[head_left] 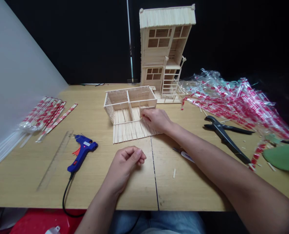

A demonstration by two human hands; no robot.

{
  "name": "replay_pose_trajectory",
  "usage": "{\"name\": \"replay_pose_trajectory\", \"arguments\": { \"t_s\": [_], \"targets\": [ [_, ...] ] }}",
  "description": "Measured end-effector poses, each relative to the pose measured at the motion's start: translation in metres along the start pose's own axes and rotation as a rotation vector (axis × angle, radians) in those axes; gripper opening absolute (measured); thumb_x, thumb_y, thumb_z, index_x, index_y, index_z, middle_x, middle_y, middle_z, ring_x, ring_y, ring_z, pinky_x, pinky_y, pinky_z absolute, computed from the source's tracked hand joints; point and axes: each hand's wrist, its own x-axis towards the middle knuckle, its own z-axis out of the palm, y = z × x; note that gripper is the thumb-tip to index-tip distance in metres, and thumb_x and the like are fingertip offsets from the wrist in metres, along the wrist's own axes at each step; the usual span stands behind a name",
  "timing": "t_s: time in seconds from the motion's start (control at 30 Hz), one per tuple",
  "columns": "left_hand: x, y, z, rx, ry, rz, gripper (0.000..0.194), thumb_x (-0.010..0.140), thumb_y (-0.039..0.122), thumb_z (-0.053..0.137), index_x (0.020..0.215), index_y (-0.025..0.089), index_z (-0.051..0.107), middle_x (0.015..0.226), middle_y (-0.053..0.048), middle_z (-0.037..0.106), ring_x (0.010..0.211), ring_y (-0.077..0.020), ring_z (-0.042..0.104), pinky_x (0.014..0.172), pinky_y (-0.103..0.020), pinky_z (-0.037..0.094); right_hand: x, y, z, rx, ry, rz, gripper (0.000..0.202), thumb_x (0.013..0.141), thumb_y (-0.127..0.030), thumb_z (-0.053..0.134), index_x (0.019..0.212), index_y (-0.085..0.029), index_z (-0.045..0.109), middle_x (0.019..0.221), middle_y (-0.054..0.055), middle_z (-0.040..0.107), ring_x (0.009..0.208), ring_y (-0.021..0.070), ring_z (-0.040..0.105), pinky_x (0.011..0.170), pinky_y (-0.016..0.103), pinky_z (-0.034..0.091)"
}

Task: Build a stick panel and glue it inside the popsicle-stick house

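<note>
A low two-room model made of thin wooden sticks (121, 109) stands mid-table, open at the top, with a stick floor reaching out in front. My right hand (156, 119) is at the right front of this model, its fingers pinched together by the front rail. What they grip is hidden behind the fingers. Nearer the table's front edge, my left hand (127, 164) rests with curled fingers and thumb pressed to them, nothing showing in it. Behind the low model rises a taller stick house (167, 48) with windows, a ladder and a roof.
A blue glue gun (82, 152) and a clear ruler (54, 159) lie left. Beyond them are red-and-white wrapped sticks (45, 113). Black cutters (223, 135), a heap of plastic wrappers (237, 100) and a green piece (282, 157) lie right. A small stick offcut (174, 173) sits in front.
</note>
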Motion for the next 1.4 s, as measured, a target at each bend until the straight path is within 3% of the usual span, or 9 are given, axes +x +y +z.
{"name": "replay_pose_trajectory", "arguments": {
  "t_s": [0.57,0.77,0.93,1.13,1.23,1.4],
  "targets": [
    [0.001,0.002,0.001,0.012,0.000,-0.006,0.029,0.084,0.044,0.072,0.073,0.017,0.071,0.069,-0.002,0.063,0.064,-0.0107,0.052,0.062,-0.023,0.039,-0.002,-0.005,0.005,-0.170,0.009,0.026,0.030,0.100,-0.029,0.041,0.097,-0.018,0.069,0.092,0.009,0.074,0.070,0.0175,0.061,0.056,0.032,0.022],
    [0.007,0.022,-0.002,0.164,0.015,0.065,0.027,0.084,0.042,0.069,0.073,0.017,0.071,0.069,-0.003,0.064,0.065,-0.0123,0.054,0.065,-0.024,0.042,-0.005,0.001,0.008,-0.134,0.035,0.028,0.030,0.099,-0.033,0.045,0.094,-0.018,0.070,0.091,0.007,0.074,0.070,0.0167,0.060,0.057,0.031,0.024],
    [0.050,0.036,-0.011,0.505,0.162,0.192,0.020,0.084,0.033,0.066,0.090,0.016,0.075,0.079,-0.006,0.071,0.070,-0.0154,0.061,0.067,-0.026,0.045,-0.010,0.008,0.011,-0.072,0.121,-0.014,0.030,0.100,-0.032,0.045,0.095,-0.019,0.072,0.092,0.006,0.075,0.074,0.0167,0.062,0.058,0.030,0.026],
    [0.116,0.025,-0.010,1.095,0.360,0.330,0.032,0.088,0.023,0.060,0.114,0.011,0.074,0.093,-0.013,0.077,0.082,-0.0220,0.069,0.080,-0.031,0.050,-0.008,0.014,0.019,-0.058,0.142,-0.048,0.028,0.099,-0.029,0.047,0.099,-0.022,0.074,0.092,0.004,0.074,0.073,0.0159,0.061,0.058,0.029,0.027],
    [0.130,0.021,-0.003,1.213,0.384,0.327,0.033,0.090,0.026,0.059,0.116,0.013,0.074,0.094,-0.014,0.078,0.087,-0.0243,0.070,0.085,-0.033,0.050,-0.005,0.014,0.021,-0.063,0.143,-0.055,0.029,0.099,-0.030,0.047,0.098,-0.022,0.074,0.091,0.004,0.074,0.072,0.0160,0.060,0.057,0.030,0.026],
    [0.136,0.018,0.000,1.257,0.402,0.340,0.028,0.090,0.031,0.061,0.107,0.017,0.078,0.091,-0.012,0.078,0.083,-0.0243,0.070,0.082,-0.033,0.050,-0.003,0.012,0.019,-0.060,0.119,-0.051,0.027,0.099,-0.033,0.049,0.098,-0.021,0.074,0.091,0.005,0.073,0.071,0.0163,0.060,0.056,0.031,0.024]
  ]
}}
